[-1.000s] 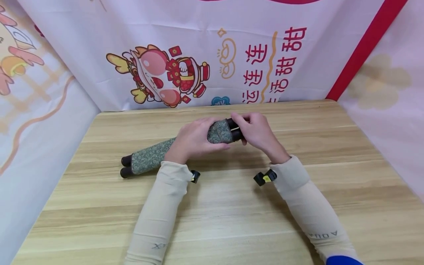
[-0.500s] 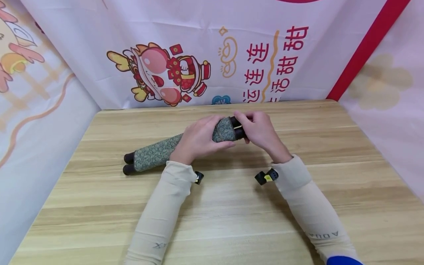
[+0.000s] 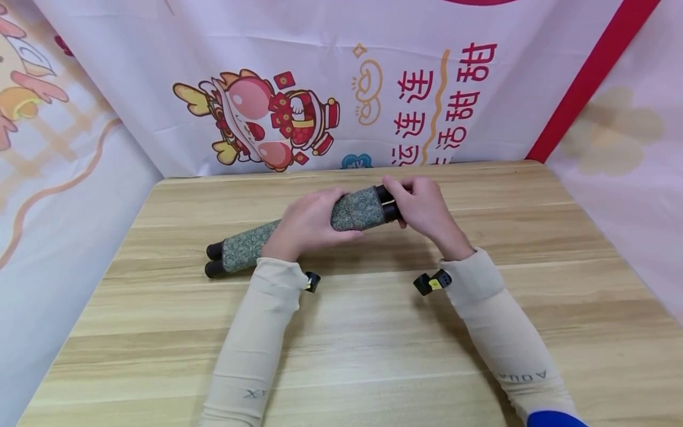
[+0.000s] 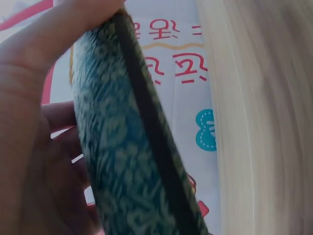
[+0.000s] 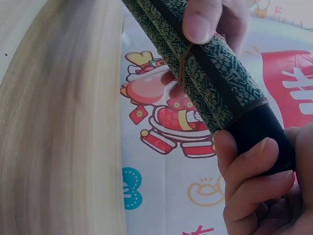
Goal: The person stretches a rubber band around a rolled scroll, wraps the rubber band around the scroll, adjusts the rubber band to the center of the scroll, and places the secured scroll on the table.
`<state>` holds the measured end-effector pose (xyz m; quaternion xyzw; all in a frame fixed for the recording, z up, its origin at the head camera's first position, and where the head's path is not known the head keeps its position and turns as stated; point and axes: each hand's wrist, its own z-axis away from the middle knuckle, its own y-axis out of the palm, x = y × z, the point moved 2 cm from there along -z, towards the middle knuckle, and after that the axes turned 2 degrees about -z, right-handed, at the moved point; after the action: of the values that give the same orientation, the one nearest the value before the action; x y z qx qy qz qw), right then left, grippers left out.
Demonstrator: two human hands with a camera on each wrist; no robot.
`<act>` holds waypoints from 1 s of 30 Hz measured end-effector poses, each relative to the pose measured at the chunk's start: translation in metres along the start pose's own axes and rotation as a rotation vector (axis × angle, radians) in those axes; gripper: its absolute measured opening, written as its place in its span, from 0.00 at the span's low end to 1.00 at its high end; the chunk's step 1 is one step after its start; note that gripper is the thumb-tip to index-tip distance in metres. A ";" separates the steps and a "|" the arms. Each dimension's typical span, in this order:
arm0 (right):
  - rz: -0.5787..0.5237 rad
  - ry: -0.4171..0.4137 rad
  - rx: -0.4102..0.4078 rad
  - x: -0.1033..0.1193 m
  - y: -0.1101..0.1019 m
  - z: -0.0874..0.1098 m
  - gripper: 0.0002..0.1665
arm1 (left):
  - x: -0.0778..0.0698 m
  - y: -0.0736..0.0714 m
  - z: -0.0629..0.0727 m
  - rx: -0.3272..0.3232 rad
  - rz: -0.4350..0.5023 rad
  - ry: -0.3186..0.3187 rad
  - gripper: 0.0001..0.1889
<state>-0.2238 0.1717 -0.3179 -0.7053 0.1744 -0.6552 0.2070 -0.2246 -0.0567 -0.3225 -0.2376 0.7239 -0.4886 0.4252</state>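
A rolled scroll (image 3: 363, 209) in green patterned fabric, with two parallel rolls and dark end knobs (image 3: 215, 269), lies slantwise across the far half of the table. My left hand (image 3: 304, 226) grips it around the middle, fingers over the far side and thumb along the near side. At its right end, my right hand (image 3: 424, 207) holds the dark knobs (image 5: 259, 137). A thin brown cord (image 5: 183, 66) crosses the fabric in the right wrist view. The left wrist view shows a dark strip (image 4: 151, 120) running lengthwise. Whether the left end touches the table is unclear.
The wooden table (image 3: 352, 338) ends against a white printed cloth (image 3: 331, 53) with a cartoon figure and red characters. More printed cloth (image 3: 629, 196) hangs along the right side, and another (image 3: 80, 196) along the left.
The scroll has shifted slightly to the right, along with my right hand. My left hand moved right, then slid back left along the scroll, uncovering more fabric near the right end.
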 end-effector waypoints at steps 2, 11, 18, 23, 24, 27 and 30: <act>0.000 -0.006 -0.001 0.001 0.000 0.001 0.32 | -0.004 0.001 -0.001 -0.021 0.018 0.018 0.44; 0.006 0.002 0.005 -0.001 -0.004 -0.002 0.33 | -0.001 0.005 -0.004 -0.037 0.061 0.032 0.42; 0.014 0.036 -0.003 -0.005 -0.010 -0.003 0.35 | 0.008 0.000 0.000 -0.006 0.037 -0.001 0.41; 0.020 0.022 0.000 -0.003 -0.011 -0.002 0.34 | -0.003 0.008 -0.004 -0.039 0.016 0.057 0.44; 0.024 0.018 -0.002 -0.003 -0.011 -0.002 0.34 | -0.005 0.010 -0.005 -0.048 0.011 0.066 0.45; 0.027 0.015 -0.006 -0.002 -0.011 -0.001 0.33 | -0.009 0.015 -0.008 -0.073 -0.007 0.066 0.45; 0.027 0.016 -0.005 -0.002 -0.011 -0.002 0.33 | -0.006 0.014 -0.007 -0.077 -0.001 0.038 0.43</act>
<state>-0.2259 0.1819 -0.3134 -0.6980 0.1870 -0.6577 0.2126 -0.2262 -0.0432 -0.3317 -0.2450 0.7500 -0.4648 0.4018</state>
